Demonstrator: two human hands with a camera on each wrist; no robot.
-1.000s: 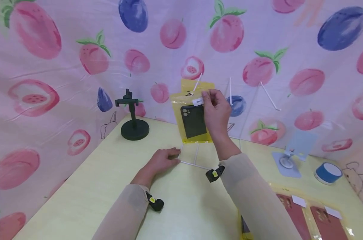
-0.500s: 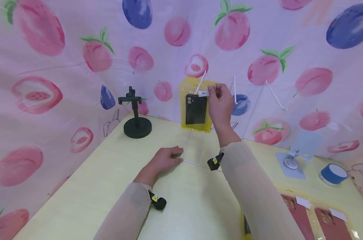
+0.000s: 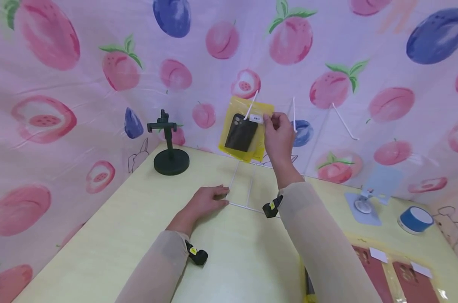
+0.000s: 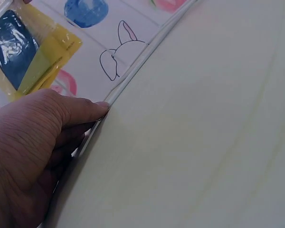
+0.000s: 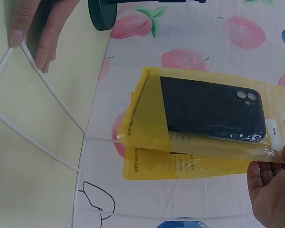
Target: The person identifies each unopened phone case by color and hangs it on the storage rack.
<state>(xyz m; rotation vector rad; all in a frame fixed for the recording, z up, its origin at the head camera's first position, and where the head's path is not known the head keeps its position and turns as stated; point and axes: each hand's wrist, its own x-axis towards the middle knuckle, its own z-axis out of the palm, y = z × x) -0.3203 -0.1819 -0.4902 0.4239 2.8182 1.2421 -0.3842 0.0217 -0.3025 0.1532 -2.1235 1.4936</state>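
Note:
My right hand [image 3: 279, 134] pinches the top right corner of a clear-and-yellow plastic pouch [image 5: 147, 107] with a black phone case [image 3: 242, 132] inside. A white label [image 3: 256, 118] shows beside the fingertips. The pouch tilts, its bottom toward the left, and a white hook [image 3: 251, 105] of a wire display rack overlaps its top. Behind it is a second yellow pouch [image 5: 190, 166], mostly covered. My left hand [image 3: 204, 205] holds the front left corner of the rack's base [image 3: 248, 207]; in the left wrist view the thumb [image 4: 92, 110] lies on the white wire.
Two more white hooks [image 3: 294, 115] stick out to the right. A black phone stand [image 3: 171, 161] is at the back left. To the right are a light blue stand [image 3: 365, 210], a blue-and-white round device [image 3: 416, 219] and pouches with red phone cases [image 3: 411, 280].
My right hand has moved the pouch up and back along the hook, over the second pouch. The pouch's bottom has swung left. The left hand stays at the rack's corner.

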